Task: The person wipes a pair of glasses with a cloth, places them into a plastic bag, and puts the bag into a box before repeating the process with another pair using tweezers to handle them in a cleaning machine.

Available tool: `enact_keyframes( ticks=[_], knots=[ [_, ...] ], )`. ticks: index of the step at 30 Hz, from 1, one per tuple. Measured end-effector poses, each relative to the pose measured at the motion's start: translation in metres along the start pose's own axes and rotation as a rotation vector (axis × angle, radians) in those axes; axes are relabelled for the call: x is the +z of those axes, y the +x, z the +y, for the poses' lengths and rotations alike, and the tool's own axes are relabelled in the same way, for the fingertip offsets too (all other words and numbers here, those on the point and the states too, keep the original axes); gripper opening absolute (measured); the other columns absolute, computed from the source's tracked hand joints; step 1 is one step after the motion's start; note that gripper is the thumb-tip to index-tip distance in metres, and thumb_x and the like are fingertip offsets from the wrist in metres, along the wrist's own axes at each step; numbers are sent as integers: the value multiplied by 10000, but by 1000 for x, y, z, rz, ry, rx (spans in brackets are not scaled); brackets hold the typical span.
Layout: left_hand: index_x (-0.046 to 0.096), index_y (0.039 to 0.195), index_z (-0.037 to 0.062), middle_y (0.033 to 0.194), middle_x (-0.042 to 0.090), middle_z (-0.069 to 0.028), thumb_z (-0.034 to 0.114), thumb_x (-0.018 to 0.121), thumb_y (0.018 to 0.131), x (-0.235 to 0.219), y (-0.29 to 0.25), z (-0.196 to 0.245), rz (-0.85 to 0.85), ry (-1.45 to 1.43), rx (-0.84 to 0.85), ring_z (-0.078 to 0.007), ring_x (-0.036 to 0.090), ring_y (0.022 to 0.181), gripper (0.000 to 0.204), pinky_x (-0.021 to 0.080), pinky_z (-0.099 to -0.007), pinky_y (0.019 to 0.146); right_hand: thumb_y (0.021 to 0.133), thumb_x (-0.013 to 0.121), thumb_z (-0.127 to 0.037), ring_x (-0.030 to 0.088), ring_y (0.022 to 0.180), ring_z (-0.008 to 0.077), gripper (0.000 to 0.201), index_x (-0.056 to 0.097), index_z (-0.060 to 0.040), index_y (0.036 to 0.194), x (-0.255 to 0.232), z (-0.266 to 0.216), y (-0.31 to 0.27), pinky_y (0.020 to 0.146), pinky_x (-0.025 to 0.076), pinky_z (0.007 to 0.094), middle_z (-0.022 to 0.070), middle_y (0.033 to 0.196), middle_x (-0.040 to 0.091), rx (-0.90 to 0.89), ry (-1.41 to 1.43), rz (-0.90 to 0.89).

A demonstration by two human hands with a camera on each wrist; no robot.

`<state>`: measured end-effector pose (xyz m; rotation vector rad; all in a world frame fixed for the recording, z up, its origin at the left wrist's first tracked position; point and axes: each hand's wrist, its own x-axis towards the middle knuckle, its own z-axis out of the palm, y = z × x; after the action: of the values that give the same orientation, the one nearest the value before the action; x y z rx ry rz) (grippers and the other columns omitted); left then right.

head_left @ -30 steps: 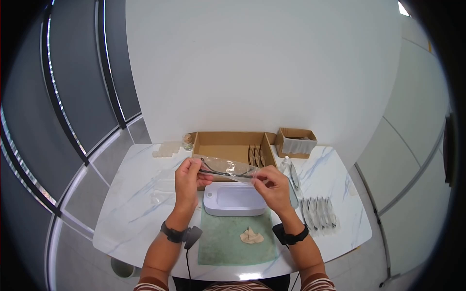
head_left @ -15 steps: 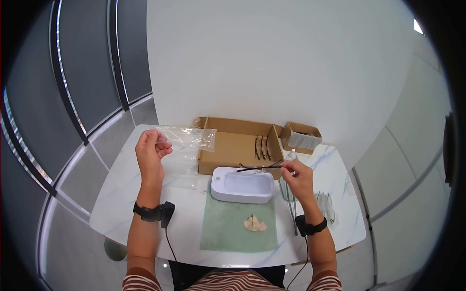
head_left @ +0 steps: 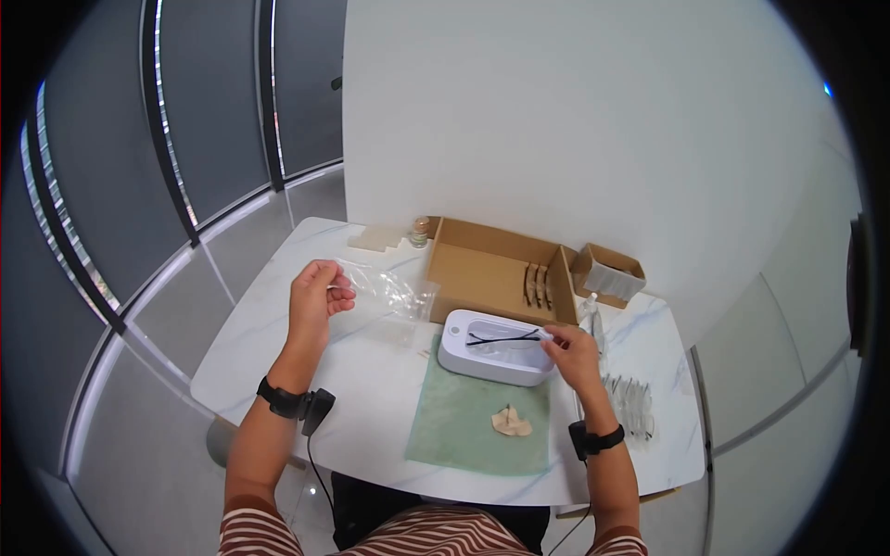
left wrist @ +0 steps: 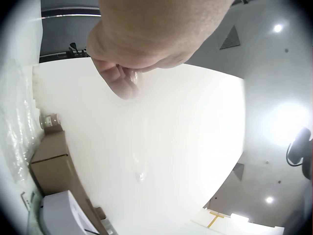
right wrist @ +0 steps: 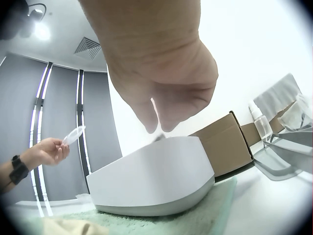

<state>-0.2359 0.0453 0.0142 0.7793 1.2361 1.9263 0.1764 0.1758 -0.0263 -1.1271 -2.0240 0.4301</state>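
My left hand (head_left: 320,295) pinches one end of a clear plastic bag (head_left: 391,293), which stretches out to the right above the table. With the fingers of my right hand (head_left: 575,357) I hold a pair of dark-framed eyeglasses (head_left: 505,340) by its right end. The eyeglasses overlap the basin of a white ultrasonic cleaner (head_left: 491,369). In the right wrist view, my right fingertips point down at the rim of the cleaner (right wrist: 151,174), whose wall hides most of the eyeglasses. The left wrist view shows the left hand (left wrist: 142,44) from below, the bag barely visible.
Under the cleaner lies a green cloth (head_left: 464,426) with a beige wiping cloth (head_left: 511,422) on it. Behind stands a cardboard tray (head_left: 482,264) holding several pairs of eyeglasses (head_left: 538,285). To the right are a small box (head_left: 607,278), a spray bottle (head_left: 591,308) and several bagged eyeglasses (head_left: 630,406).
The eyeglasses came out of the bag as my hands parted. The left hand kept the bag and moved left; the right hand brought the eyeglasses down over the cleaner. The head view has turned.
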Motion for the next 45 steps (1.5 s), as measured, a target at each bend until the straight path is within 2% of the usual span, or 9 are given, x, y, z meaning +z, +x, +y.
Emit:
enact_keyframes(
  ticks=[3,11,19,22,24,27,33,36,45],
  knots=[
    [614,953,67,811,641,-35,248,572,1007,-19,-10,-17,26,145,-96,-132,655,694,194,561,-267,609,829,777,-89,638,639,221,271,756,-46,1095,-7,-16,1,623,507,317,108,757,659,-48,-100,121],
    [627,976,51,841,653,-49,221,579,1000,-50,-22,-49,49,341,-309,-154,692,737,179,584,-278,628,889,702,-39,588,605,127,129,749,-7,1004,-13,-87,15,572,462,264,73,758,642,-186,281,184],
    [625,1089,-5,923,678,-117,268,599,998,-64,-26,-50,22,601,-401,-203,718,758,289,603,-299,665,897,697,-41,572,595,111,100,746,-3,976,-21,-88,19,563,448,253,62,755,633,-199,394,167],
    [646,1100,-34,933,693,-150,273,631,971,-67,-28,-31,53,1110,-244,-220,727,768,333,590,-328,658,901,695,-42,561,597,106,99,746,1,974,-28,-87,20,565,442,247,59,753,631,-184,411,172],
    [654,1150,-28,1014,697,-172,216,644,948,-84,-17,-35,67,1455,234,-271,723,791,317,574,-360,711,904,693,-43,556,599,102,101,745,4,976,-32,-87,20,566,439,244,57,752,629,-179,414,185],
    [657,1216,21,1079,706,-145,157,652,939,-47,-19,-15,-50,1364,495,-252,722,778,309,568,-369,734,910,690,-47,557,611,93,111,745,12,987,-35,-90,20,569,436,239,52,751,629,-174,441,188],
    [616,1296,37,1267,644,-163,81,674,876,58,-42,-18,-626,1119,649,-344,564,1252,426,482,-429,1026,927,690,-60,590,671,84,146,747,8,1043,-40,-89,16,610,466,233,43,809,660,-110,450,182],
    [564,1362,42,1340,597,-179,134,710,862,88,-48,-32,-798,1184,674,-386,477,1346,529,413,-468,1103,943,676,-67,619,748,82,182,739,-5,1102,-42,-82,11,660,489,224,31,865,688,-87,505,283],
    [540,1381,61,1374,574,-183,253,759,835,94,-33,-50,-907,1385,595,-401,428,1388,619,343,-507,1147,957,650,-76,636,837,76,231,716,-3,1166,-54,-79,9,700,498,218,14,937,707,29,536,381]
  ],
)
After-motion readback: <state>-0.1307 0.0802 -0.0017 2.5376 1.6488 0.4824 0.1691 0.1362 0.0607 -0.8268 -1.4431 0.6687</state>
